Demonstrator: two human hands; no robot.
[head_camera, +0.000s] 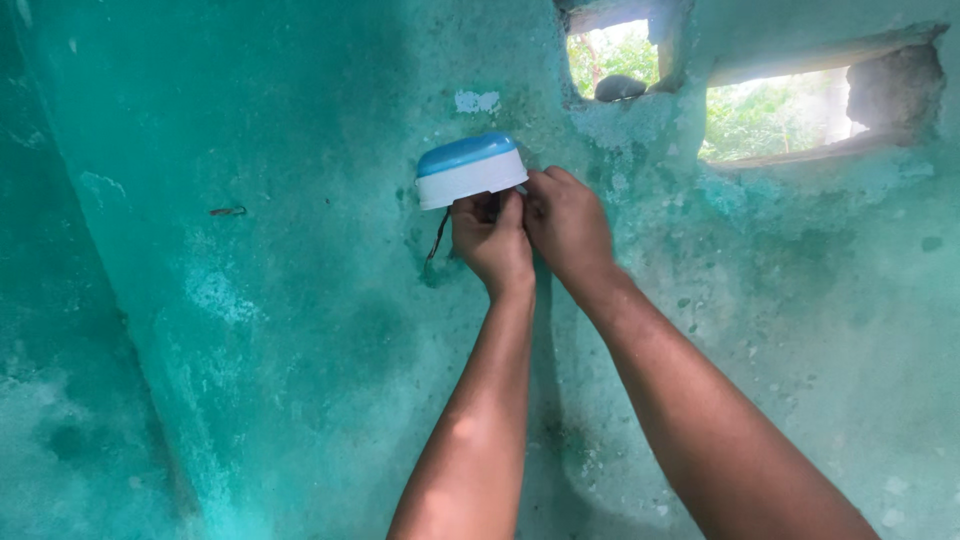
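A small white fixture with a blue top (468, 168) sits against a rough teal plaster wall (300, 300), high up. My left hand (492, 238) is closed just under it, fingers gripping its underside. My right hand (566, 222) is beside the left, fingertips pinched at the fixture's lower right edge. A thin dark wire (438, 236) hangs from below the fixture at its left. What the fingers pinch is hidden.
Two rough openings in the wall at upper right, a small one (612, 58) and a wide slot (775, 115), show green foliage outside. A rusty nail or mark (228, 211) sticks out of the wall at left. A wall corner runs down the left side.
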